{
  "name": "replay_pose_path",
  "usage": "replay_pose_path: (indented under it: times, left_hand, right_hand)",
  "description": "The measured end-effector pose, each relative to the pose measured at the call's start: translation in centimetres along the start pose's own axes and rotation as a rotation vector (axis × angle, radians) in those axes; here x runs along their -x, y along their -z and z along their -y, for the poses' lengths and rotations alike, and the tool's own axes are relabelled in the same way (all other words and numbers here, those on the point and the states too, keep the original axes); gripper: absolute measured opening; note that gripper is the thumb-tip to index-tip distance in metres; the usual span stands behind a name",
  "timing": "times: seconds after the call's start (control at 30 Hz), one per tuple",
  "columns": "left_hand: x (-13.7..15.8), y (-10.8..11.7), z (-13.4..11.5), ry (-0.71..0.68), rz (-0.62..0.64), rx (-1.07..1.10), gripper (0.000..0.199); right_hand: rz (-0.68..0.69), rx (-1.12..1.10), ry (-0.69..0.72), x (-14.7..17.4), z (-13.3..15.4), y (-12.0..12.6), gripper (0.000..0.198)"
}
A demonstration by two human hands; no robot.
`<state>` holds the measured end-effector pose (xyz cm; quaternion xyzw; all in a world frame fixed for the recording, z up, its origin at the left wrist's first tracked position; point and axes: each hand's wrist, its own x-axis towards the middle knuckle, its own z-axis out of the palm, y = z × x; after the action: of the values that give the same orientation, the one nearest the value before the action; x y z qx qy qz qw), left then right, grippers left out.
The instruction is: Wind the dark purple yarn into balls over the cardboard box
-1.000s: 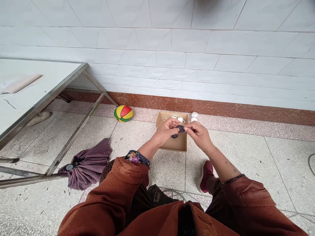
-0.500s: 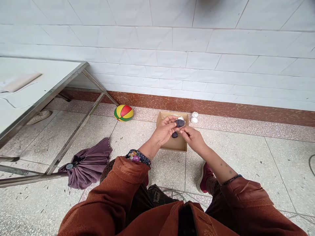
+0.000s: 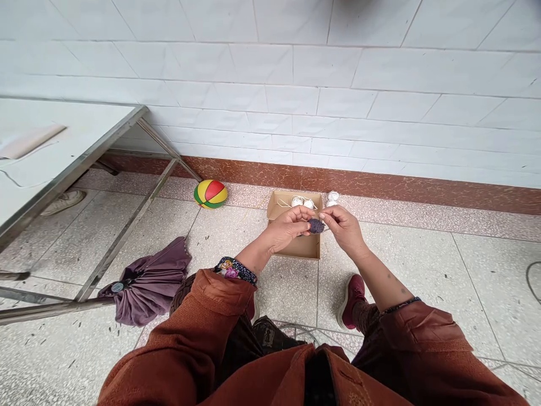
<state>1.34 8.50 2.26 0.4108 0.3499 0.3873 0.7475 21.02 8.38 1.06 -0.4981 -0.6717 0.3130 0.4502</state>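
Between the fingers of my left hand (image 3: pixel 289 228) is a small dark purple-grey ball of yarn (image 3: pixel 316 226). My right hand (image 3: pixel 344 228) is beside it with thumb and forefinger pinched together at the ball's right side, where a short dark strand shows. Below both hands, a shallow cardboard box (image 3: pixel 310 251) sits on the floor, partly covered by my hands. White yarn balls (image 3: pixel 297 201) with loose white ends lie at the box's far side. Just right of the box, two more white yarn balls (image 3: pixel 332 196) rest against each other on the floor.
A yellow, red and green ball (image 3: pixel 210 194) lies near the wall. At left stands a metal-framed table (image 3: pixel 105 132) with a purple cloth bag (image 3: pixel 154 282) by its leg. A shoe (image 3: pixel 63 202) shows under the table. A cable (image 3: pixel 531 282) lies at far right.
The dark yarn ball has shifted slightly right and down in my left hand. My right hand has risen from below the ball to its upper right. The white balls in the box now show more.
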Motion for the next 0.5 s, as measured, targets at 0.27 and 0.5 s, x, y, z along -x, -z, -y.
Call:
replay_pose_path:
  times: [0.27, 0.5]
  left_hand:
    - [-0.6, 0.5, 0.2, -0.058, -0.106, 0.229, 0.032]
    - [-0.9, 1.2, 0.7, -0.11, -0.21, -0.008, 0.03]
  right_hand:
    - [0.191, 0.074, 0.037, 1.4, -1.0, -2.5, 0.017]
    - [0.248, 0.083, 0.226, 1.7, 0.6, -1.3, 0.014]
